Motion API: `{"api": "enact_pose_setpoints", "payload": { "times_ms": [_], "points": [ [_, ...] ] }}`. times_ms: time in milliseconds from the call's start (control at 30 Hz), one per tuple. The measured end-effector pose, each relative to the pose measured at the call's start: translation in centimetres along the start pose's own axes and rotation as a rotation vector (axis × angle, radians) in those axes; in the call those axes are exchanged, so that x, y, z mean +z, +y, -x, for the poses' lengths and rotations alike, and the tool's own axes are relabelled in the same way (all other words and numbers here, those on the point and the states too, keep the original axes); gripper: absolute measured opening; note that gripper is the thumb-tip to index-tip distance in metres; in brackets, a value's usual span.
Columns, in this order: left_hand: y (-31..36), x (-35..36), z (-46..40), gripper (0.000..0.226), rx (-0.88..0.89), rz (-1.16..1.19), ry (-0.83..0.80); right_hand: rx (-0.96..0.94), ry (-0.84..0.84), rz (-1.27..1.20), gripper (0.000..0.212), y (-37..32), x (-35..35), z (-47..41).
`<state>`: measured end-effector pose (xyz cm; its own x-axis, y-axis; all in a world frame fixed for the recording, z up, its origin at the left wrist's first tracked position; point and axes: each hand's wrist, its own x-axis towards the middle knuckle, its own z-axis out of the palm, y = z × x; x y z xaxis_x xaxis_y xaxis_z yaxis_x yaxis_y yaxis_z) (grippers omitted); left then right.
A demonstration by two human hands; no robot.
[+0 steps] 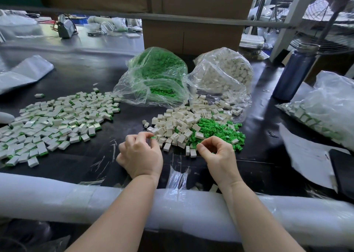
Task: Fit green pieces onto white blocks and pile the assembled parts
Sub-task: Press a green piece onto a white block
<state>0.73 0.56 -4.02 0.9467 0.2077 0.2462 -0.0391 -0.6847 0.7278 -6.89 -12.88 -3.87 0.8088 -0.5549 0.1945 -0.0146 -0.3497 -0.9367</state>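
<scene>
A heap of loose white blocks (182, 123) lies at the table's centre, with a heap of loose green pieces (216, 131) to its right. My left hand (140, 154) sits at the near edge of the white heap, fingers curled, pinching a small green piece (153, 137) at its fingertips. My right hand (218, 154) is at the near edge of the green heap, fingers curled with a bit of green showing under them. A wide spread of assembled white-and-green parts (55, 121) covers the table's left side.
A clear bag of green pieces (157, 75) and a clear bag of white blocks (224, 71) stand behind the heaps. A blue bottle (295, 71) and a bag of assembled parts (321, 110) are at right. Foam padding (57, 198) lines the near edge. Cardboard boxes (191, 35) stand behind.
</scene>
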Motion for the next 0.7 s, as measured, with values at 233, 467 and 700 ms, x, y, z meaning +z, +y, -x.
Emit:
{"api": "enact_pose_setpoints", "payload": {
  "times_ms": [233,467,700],
  "points": [
    [-0.32,-0.08,-0.47,0.016,-0.102,-0.083,-0.155,0.016,0.019,0.030,0.016,0.31,-0.06,-0.11],
    [-0.13,-0.32,-0.48,0.020,-0.157,-0.076,-0.129,0.025,0.012,0.052,0.014,0.20,-0.05,-0.08],
    [-0.17,-0.04,-0.25,0.029,0.005,-0.160,-0.249,0.029,0.030,0.073,0.015,0.30,-0.01,-0.15]
  ]
}}
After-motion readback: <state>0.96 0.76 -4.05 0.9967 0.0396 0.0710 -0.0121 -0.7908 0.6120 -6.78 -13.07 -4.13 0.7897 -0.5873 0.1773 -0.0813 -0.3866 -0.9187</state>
